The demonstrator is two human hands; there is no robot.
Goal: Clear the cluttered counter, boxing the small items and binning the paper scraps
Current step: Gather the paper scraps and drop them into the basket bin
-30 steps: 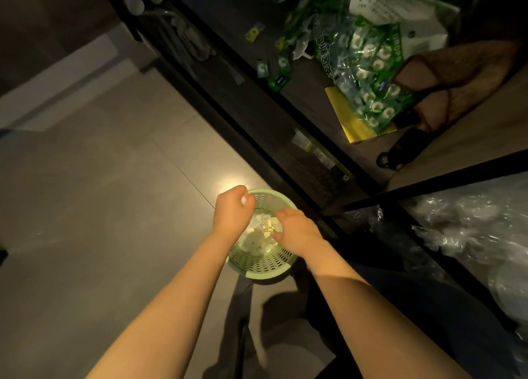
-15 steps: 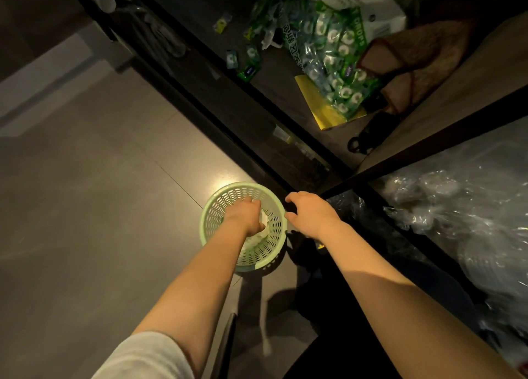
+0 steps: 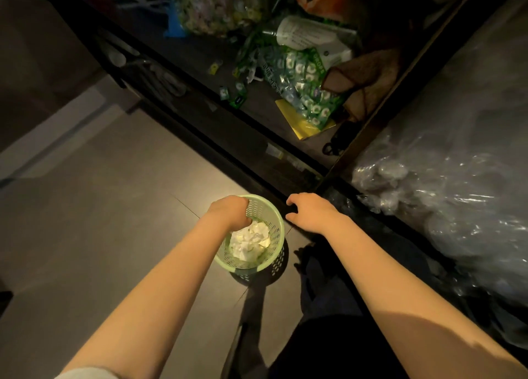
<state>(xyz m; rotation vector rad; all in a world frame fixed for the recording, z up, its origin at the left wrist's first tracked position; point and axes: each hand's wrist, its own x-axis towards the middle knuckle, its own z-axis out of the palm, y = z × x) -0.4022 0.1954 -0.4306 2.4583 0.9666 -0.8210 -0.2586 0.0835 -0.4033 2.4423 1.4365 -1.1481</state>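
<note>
Both forearms were bare — no watch, rings or gloves visible on the left hand (image 3: 231, 210) or right hand (image 3: 311, 213); a pale sleeve (image 3: 85, 373) edged the left upper arm.

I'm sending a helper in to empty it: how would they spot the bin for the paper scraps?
Look at the pale tiled floor in front of the dark counter. Beside its base stands a small round waste basket, with the left hand reaching inside. It alone is mint green with perforated walls, and holds crumpled white paper.

Two hands (image 3: 231, 211), one basket (image 3: 278, 230)
</note>
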